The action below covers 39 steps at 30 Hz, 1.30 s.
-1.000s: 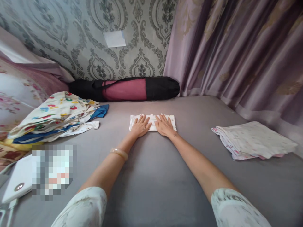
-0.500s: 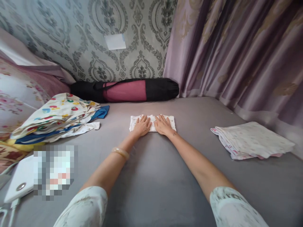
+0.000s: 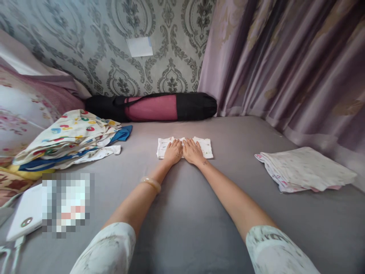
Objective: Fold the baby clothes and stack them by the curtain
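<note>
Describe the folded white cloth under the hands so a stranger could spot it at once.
Find the long black-and-pink bag along the patterned wall. Nearer the camera, on the gray sheet, lies a folded white cloth under the left hand and right hand. Smaller than the loose clothes pile to the left and the folded stack to the right, it alone is being touched.

Patterned wallpaper (image 3: pixel 176 45) and purple curtains (image 3: pixel 273 64) show a home.
</note>
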Tool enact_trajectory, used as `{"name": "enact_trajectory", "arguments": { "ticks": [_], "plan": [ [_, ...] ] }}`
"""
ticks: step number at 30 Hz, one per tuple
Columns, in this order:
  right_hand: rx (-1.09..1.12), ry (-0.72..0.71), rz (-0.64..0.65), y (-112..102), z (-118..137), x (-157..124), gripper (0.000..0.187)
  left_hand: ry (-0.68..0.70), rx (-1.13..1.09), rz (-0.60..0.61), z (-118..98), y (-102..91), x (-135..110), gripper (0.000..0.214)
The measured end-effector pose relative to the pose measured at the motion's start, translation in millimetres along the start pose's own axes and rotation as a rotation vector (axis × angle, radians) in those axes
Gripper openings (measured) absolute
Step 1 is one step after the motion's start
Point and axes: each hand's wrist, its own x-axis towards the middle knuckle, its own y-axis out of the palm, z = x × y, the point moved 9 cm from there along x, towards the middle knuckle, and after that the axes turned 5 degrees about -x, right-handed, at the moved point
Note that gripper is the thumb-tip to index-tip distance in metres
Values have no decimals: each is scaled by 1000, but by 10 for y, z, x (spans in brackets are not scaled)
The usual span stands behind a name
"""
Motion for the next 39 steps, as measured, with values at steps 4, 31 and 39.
{"name": "enact_trajectory", "arguments": {
  "ticks": [4, 31, 39],
  "plan": [
    [29, -3, 54, 14, -19, 26, 53, 23, -7, -69, 130, -201, -105, 44],
    [16, 2, 129, 60, 288, 154, 54, -274, 49, -17, 1177, -454, -636, 51],
    [-2, -13, 81, 26, 566, 206, 54, -274, 41, -66, 1176, -484, -656, 47]
  ]
}}
